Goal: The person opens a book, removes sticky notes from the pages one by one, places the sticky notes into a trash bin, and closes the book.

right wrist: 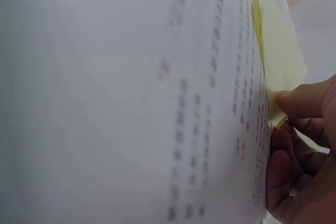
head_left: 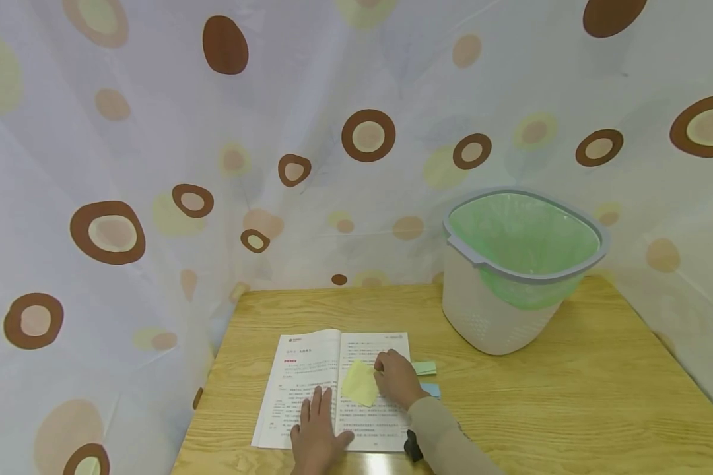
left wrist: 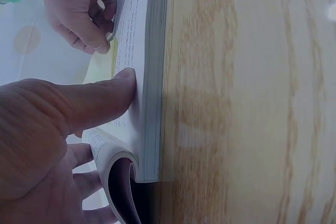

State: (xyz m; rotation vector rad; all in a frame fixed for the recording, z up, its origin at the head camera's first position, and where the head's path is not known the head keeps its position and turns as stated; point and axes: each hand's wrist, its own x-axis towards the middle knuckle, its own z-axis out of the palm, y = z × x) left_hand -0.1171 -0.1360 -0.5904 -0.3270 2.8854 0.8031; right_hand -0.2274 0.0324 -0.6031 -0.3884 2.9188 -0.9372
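An open book (head_left: 300,396) with printed pages lies on the wooden table. Over its right page is a yellow sticky note (head_left: 359,384), lifted partly off the paper in the right wrist view. The thumb and fingers of my right hand (head_left: 399,377) pinch the note's edge (right wrist: 286,85). My left hand (head_left: 317,432) rests on the book near the centre fold, fingers spread. In the left wrist view its thumb (left wrist: 100,100) presses the page by the book's lower edge, and the other fingers lie over the curved left pages.
Green sticky tabs (head_left: 424,368) and blue sticky tabs (head_left: 431,390) stick out past the book's right edge. A white basket (head_left: 499,323) with a grey rim and green liner stands at the back right of the table (head_left: 600,396). Behind hangs a patterned curtain (head_left: 309,86).
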